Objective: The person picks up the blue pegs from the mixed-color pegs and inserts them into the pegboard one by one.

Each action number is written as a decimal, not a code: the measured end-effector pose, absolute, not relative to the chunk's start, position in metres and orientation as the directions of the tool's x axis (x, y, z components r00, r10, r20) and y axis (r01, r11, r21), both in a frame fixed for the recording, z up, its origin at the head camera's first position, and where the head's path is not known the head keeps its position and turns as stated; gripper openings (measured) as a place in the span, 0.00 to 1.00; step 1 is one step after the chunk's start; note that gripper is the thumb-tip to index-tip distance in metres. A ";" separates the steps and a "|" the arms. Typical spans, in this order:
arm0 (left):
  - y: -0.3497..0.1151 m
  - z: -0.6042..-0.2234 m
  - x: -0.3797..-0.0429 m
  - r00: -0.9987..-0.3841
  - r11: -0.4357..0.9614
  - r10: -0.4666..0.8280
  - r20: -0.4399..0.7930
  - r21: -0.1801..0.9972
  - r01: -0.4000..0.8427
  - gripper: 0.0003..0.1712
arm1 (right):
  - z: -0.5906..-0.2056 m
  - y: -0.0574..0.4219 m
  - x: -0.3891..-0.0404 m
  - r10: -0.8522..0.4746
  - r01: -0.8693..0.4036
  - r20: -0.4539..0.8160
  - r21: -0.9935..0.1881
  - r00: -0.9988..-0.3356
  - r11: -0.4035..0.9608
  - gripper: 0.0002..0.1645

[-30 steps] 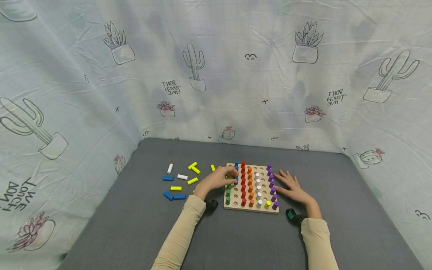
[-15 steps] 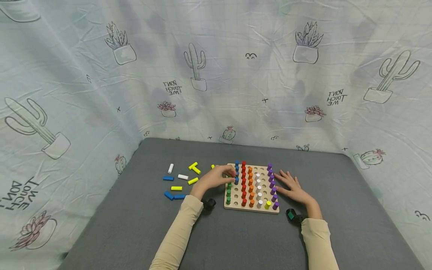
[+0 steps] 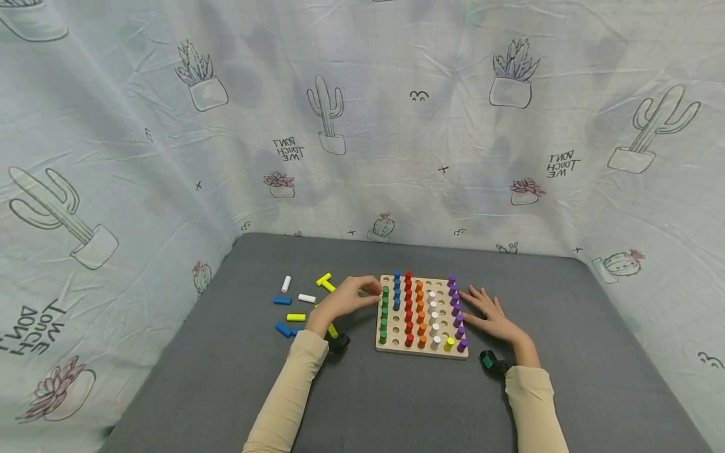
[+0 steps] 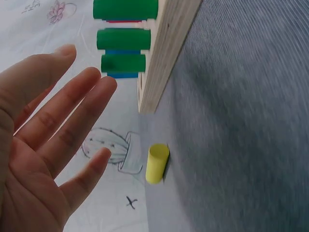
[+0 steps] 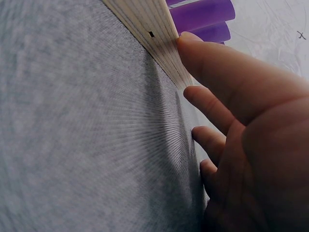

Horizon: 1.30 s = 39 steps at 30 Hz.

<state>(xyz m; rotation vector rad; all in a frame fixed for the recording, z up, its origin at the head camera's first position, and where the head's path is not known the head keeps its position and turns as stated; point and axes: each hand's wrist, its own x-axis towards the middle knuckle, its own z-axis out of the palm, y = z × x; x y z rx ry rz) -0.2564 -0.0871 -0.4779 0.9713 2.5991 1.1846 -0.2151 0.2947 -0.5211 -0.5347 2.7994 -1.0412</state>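
A wooden pegboard (image 3: 420, 353) lies on the table with columns of upright coloured pegs. My left hand (image 3: 345, 298) hovers at its left side, beside the green pegs (image 3: 384, 323). In the left wrist view, the fingers of that hand (image 4: 53, 125) are spread and hold nothing. Several blue pegs (image 3: 397, 304) stand in the back part of the second column; bare holes lie in front of them. At the board's right side, my right hand (image 3: 493, 319) rests with its fingers spread. Its thumb lies against the board's edge (image 5: 152, 41), near the purple pegs (image 5: 203, 17).
Left of the board lie loose yellow pegs (image 3: 296, 318), white pegs (image 3: 286, 284) and blue pegs (image 3: 282, 301); the left hand and forearm partly cover some. Red pegs (image 3: 409, 328), orange pegs (image 3: 421, 328), white pegs and one yellow peg (image 3: 449, 343) stand in the board.
My left hand has let go of a blue peg, which now stands in the second column. It has drawn back to the left. The right hand stays put.
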 end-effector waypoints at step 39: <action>-0.168 -0.472 -0.246 -0.776 0.567 0.616 0.136 0.607 0.557 0.10 | -0.521 0.295 -0.214 -0.357 -0.294 0.034 -0.643 -0.934 0.707 0.38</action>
